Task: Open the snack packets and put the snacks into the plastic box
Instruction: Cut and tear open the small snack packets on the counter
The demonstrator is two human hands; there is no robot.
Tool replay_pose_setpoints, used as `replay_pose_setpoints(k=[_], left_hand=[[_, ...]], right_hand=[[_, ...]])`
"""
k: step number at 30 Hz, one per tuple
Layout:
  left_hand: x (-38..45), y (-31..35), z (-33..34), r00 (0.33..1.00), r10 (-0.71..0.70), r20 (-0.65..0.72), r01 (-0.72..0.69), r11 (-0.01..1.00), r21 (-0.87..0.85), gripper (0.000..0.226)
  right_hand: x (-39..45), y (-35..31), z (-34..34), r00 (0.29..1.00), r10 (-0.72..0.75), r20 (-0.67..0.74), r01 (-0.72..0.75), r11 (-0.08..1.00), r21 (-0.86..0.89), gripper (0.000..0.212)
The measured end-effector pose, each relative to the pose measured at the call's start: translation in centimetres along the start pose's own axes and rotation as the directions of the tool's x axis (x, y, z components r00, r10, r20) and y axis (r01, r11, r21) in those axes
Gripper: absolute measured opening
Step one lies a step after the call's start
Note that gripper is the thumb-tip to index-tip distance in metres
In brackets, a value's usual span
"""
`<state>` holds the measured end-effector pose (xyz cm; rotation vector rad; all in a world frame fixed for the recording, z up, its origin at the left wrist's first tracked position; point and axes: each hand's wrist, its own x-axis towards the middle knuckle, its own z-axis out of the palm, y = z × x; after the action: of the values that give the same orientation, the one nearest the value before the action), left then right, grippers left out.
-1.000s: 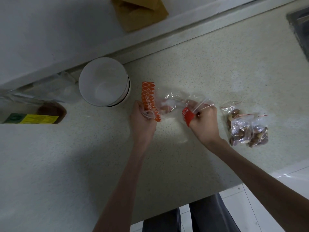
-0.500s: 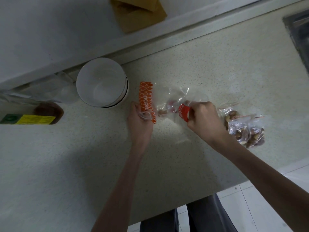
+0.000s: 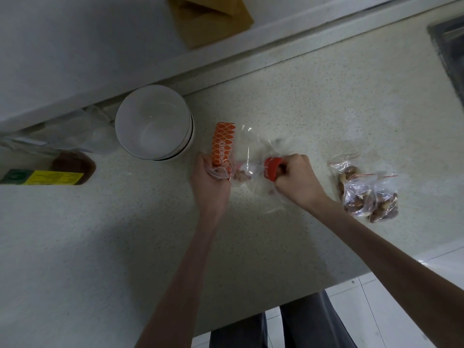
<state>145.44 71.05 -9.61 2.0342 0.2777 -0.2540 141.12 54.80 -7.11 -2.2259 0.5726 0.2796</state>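
Clear snack packet (image 3: 251, 156) with orange end lies on the speckled counter (image 3: 326, 109), just right of the round white plastic box (image 3: 153, 123). Left hand (image 3: 212, 182) grips the packet's orange end, fingers curled round it. Right hand (image 3: 295, 180) is clenched round the packet's red end, plastic stretched between the two hands. Right of the box and past the right hand: small zip bags of brown nuts (image 3: 366, 189), apart from the hand. Left of the box: crumpled clear plastic (image 3: 75, 136) and a bottle with yellow-green label (image 3: 47, 173). Behind the box on the ledge: brown paper bag (image 3: 213, 16). Far right of the box at counter's edge: dark sink corner (image 3: 449, 41).
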Motion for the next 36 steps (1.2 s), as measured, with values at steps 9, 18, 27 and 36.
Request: replay_pose_setpoints(k=[9, 18, 27, 36], left_hand=[[1.0, -1.9, -2.5, 0.954, 0.143, 0.264, -0.187, 0.971, 0.151, 0.023], [0.4, -1.7, -1.9, 0.948, 0.174, 0.267, -0.238, 0.943, 0.232, 0.027], [1.1, -1.7, -2.4, 0.977, 0.056, 0.208, -0.103, 0.969, 0.223, 0.025], [0.5, -0.8, -2.4, 0.978, 0.072, 0.196, -0.131, 0.943, 0.306, 0.013]], right_hand=[[0.5, -1.0, -1.7, 0.987, -0.163, 0.000, 0.160, 0.968, -0.192, 0.018], [0.5, -0.1, 0.4, 0.984, 0.130, 0.120, -0.146, 0.980, 0.134, 0.028], [0.6, 1.1, -0.7, 0.951, 0.260, 0.165, -0.306, 0.736, 0.604, 0.010], [-1.0, 3.9, -4.6, 0.923, 0.384, 0.010, -0.339, 0.801, 0.493, 0.040]])
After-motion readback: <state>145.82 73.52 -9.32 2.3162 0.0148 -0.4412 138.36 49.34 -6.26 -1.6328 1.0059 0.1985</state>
